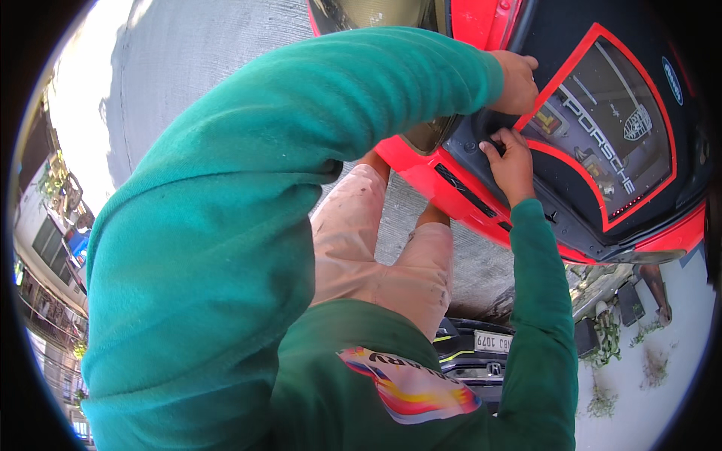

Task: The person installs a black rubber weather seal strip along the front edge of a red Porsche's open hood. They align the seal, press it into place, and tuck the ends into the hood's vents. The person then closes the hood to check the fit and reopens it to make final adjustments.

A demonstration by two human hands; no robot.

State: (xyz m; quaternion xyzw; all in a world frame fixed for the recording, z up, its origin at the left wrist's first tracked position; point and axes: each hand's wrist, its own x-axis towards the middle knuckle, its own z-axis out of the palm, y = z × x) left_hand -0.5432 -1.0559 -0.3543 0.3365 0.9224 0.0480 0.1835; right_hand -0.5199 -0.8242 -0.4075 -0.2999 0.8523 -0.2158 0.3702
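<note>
From the head, the left hand (517, 83) is curled by the left corner of the red-edged window (617, 139), on the black panel (564, 37) of the red car (421, 174). The right hand (513, 165) bends its fingers at the panel's near edge; I cannot tell if either hand holds anything.

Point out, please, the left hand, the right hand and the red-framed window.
Left hand (517, 84): head view, back of the hand.
Right hand (515, 165): head view, back of the hand.
Red-framed window (613, 129): head view, middle of the pane.
</note>
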